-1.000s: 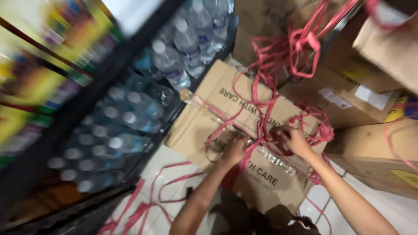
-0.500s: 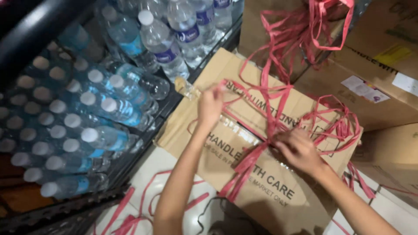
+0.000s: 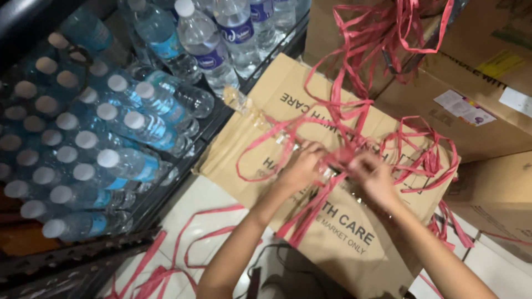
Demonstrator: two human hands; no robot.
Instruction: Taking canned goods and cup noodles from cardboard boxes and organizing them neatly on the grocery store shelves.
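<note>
A brown cardboard box point(image 3: 354, 238) lies in front of me, taped on top and bound with red plastic string point(image 3: 343, 119). My left hand point(image 3: 302, 166) and my right hand point(image 3: 372, 176) meet over the middle of the box lid. Both pinch the red string where its strands cross. The fingers are curled tight around the strands. More loops of the string hang loose over the box's right side.
A dark metal rack point(image 3: 83, 254) at the left holds several clear water bottles point(image 3: 133, 124) with white caps. More cardboard boxes point(image 3: 476, 105) stand behind and to the right. Loose red string point(image 3: 166, 266) trails over the white tiled floor.
My left hand has come back from the box's far left part to the middle, next to my right hand. Both now grip the string at the crossing.
</note>
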